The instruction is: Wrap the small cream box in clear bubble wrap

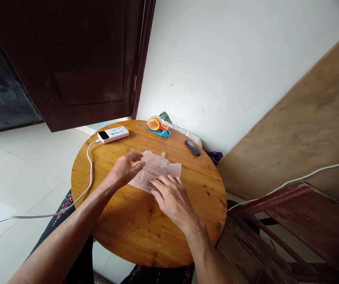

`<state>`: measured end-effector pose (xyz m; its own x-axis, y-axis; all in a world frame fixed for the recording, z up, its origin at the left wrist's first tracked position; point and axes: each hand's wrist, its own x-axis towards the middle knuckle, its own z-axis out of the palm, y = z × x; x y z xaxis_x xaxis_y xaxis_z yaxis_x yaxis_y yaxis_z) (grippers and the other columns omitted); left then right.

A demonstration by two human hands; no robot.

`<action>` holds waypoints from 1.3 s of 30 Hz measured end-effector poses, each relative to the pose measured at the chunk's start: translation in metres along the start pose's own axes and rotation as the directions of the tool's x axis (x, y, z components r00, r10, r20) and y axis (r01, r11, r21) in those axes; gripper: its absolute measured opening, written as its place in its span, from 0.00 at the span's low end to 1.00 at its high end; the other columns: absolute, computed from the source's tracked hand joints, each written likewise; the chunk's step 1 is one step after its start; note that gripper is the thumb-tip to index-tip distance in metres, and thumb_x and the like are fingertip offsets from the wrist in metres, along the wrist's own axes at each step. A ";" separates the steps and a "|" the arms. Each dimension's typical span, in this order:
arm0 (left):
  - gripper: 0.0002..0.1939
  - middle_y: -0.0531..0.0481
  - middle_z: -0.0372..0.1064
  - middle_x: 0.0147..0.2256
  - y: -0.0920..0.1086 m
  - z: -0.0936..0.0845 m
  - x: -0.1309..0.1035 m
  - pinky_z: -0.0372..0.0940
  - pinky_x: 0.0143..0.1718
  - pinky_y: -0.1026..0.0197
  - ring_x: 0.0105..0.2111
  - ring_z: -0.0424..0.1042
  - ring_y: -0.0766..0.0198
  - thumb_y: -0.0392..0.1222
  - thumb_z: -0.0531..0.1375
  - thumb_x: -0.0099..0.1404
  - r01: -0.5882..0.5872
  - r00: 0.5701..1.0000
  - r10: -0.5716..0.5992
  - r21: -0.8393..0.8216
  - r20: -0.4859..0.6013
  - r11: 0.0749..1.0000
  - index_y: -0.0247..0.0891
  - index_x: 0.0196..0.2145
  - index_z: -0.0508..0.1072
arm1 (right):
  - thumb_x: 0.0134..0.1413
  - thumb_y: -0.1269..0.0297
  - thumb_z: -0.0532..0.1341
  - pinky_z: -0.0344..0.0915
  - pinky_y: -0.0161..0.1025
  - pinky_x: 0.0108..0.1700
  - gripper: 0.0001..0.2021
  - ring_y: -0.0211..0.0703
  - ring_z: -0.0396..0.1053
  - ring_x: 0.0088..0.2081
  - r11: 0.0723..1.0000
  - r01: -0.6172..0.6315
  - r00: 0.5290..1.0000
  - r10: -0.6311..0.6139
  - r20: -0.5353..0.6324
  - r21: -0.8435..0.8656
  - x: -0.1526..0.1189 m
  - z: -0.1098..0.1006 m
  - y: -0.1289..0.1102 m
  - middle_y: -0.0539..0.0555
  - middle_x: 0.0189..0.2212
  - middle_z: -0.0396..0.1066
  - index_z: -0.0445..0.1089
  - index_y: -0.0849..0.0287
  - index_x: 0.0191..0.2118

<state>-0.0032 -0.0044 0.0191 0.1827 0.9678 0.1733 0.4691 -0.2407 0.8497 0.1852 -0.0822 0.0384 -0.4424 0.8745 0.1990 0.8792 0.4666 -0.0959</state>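
A piece of pinkish bubble wrap [157,163] lies on the round wooden table [146,232], with a small strip of tape [163,154] at its far edge. Over its left part is my left hand [126,167], its thumb and fingers apart with nothing between them. My right hand [169,193] rests on the near right part of the wrap, fingers spread and lying flat. What is inside the wrap, if anything, cannot be made out.
A tape dispenser [157,126] stands at the table's far edge. To its left lies a white power bank [113,134] with a white cable [91,169] running off the left edge. A dark object [192,147] lies at the far right, before the wall.
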 end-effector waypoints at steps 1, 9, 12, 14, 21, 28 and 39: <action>0.19 0.42 0.76 0.44 -0.001 -0.008 -0.005 0.68 0.45 0.56 0.43 0.75 0.56 0.46 0.58 0.61 0.031 0.999 -0.028 0.061 -0.045 0.998 0.35 0.47 0.74 | 0.62 0.66 0.59 0.57 0.47 0.45 0.10 0.51 0.66 0.44 1.000 0.000 1.000 0.001 0.013 -0.015 0.001 0.000 -0.001 0.56 0.41 0.74 0.73 0.53 0.47; 0.25 0.43 0.78 0.36 -0.024 -0.023 -0.034 0.65 0.35 0.60 0.37 0.77 0.53 0.50 0.58 0.59 0.255 0.962 -0.271 0.360 -0.006 0.897 0.33 0.50 0.72 | 0.60 0.65 0.61 0.58 0.46 0.43 0.09 0.52 0.65 0.45 0.993 -0.023 0.997 0.031 0.065 -0.120 0.014 0.000 -0.007 0.57 0.39 0.71 0.73 0.52 0.46; 0.17 0.47 0.76 0.28 -0.019 -0.013 -0.026 0.60 0.28 0.62 0.30 0.75 0.56 0.48 0.59 0.57 0.259 0.957 -0.289 0.361 0.029 0.896 0.36 0.41 0.74 | 0.59 0.64 0.62 0.58 0.46 0.43 0.08 0.52 0.66 0.44 0.988 -0.013 0.997 0.025 0.077 -0.152 0.016 -0.001 -0.009 0.57 0.39 0.71 0.73 0.53 0.45; 0.11 0.51 0.71 0.23 -0.016 -0.007 -0.020 0.56 0.24 0.64 0.24 0.70 0.61 0.46 0.61 0.54 0.275 0.948 -0.309 0.282 0.081 0.919 0.37 0.34 0.74 | 0.59 0.65 0.62 0.58 0.46 0.43 0.07 0.53 0.66 0.45 0.985 -0.007 0.996 0.021 0.085 -0.170 0.018 -0.001 -0.009 0.58 0.38 0.72 0.72 0.54 0.43; 0.01 0.59 0.59 0.17 -0.022 0.010 -0.011 0.49 0.20 0.67 0.18 0.59 0.70 0.36 0.59 0.51 0.312 0.938 -0.317 0.057 0.139 0.948 0.37 0.24 0.68 | 0.60 0.66 0.60 0.54 0.44 0.44 0.05 0.52 0.65 0.46 0.982 -0.018 0.989 0.045 0.141 -0.188 0.026 -0.004 -0.012 0.57 0.40 0.72 0.71 0.56 0.41; 0.01 0.61 0.57 0.17 0.003 0.034 -0.012 0.52 0.22 0.68 0.18 0.56 0.72 0.35 0.56 0.55 0.277 0.956 -0.270 -0.052 0.115 0.959 0.37 0.26 0.67 | 0.57 0.70 0.60 0.53 0.44 0.46 0.08 0.52 0.67 0.47 0.988 -0.091 0.989 0.104 0.108 -0.122 0.027 -0.001 -0.013 0.59 0.40 0.74 0.68 0.60 0.43; 0.11 0.51 0.71 0.26 0.033 0.017 -0.024 0.57 0.27 0.65 0.26 0.66 0.65 0.38 0.58 0.52 -0.095 0.938 0.009 0.232 0.345 0.968 0.36 0.33 0.77 | 0.58 0.60 0.63 0.59 0.44 0.49 0.18 0.51 0.69 0.49 0.965 -0.168 0.986 0.162 0.048 0.202 -0.005 -0.010 0.016 0.58 0.49 0.73 0.66 0.57 0.53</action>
<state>0.0226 -0.0368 0.0351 0.4740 0.8805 -0.0018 0.6374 -0.3417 0.6906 0.2038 -0.0808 0.0460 -0.3020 0.9439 0.1336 0.8870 0.3296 -0.3233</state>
